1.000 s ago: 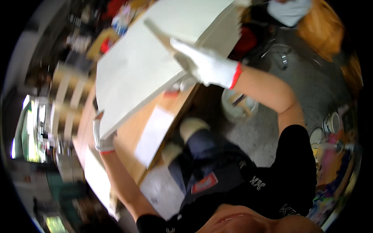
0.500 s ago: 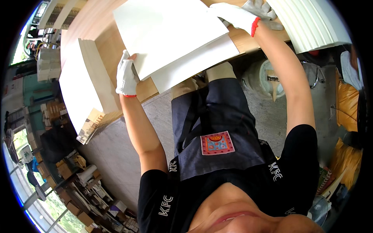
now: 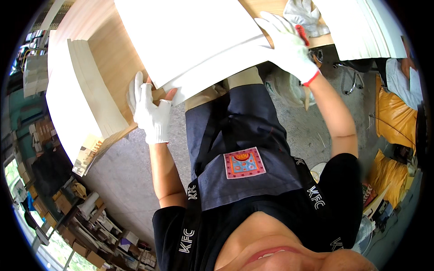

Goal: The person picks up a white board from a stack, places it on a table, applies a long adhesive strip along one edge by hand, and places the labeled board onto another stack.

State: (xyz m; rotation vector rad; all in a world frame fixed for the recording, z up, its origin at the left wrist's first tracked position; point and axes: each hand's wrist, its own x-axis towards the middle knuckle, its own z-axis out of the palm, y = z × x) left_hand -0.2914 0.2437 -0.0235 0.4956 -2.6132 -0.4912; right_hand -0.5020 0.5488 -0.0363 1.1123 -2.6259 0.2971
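Note:
A large white paper sheet (image 3: 194, 36) lies on the wooden table in front of me, over another white sheet (image 3: 217, 70) whose near strip sticks out toward me. My left hand (image 3: 153, 110), in a white glove with bare thumb and fingertip showing, is open at the near left corner of the sheets. Its thumb touches or nearly touches the lower sheet's corner. At the right edge of the sheets, my right hand (image 3: 289, 49) is open, gloved in white with a red cuff, fingers stretched out flat. Just beyond it lies a loose grey-white glove (image 3: 305, 16).
A tall white paper stack (image 3: 74, 99) stands on the table (image 3: 110, 49) at left, a printed piece (image 3: 88, 153) at its near corner. Another white stack (image 3: 357, 31) stands at right. Below the table edge is a clear bucket (image 3: 287, 90). Yellow sacks (image 3: 393, 113) lie far right.
My left hand has opened from the upper sheet's left edge and come nearer to me at the corner. My right hand has drawn back and turned flat, fingers spread. The view has shifted slightly.

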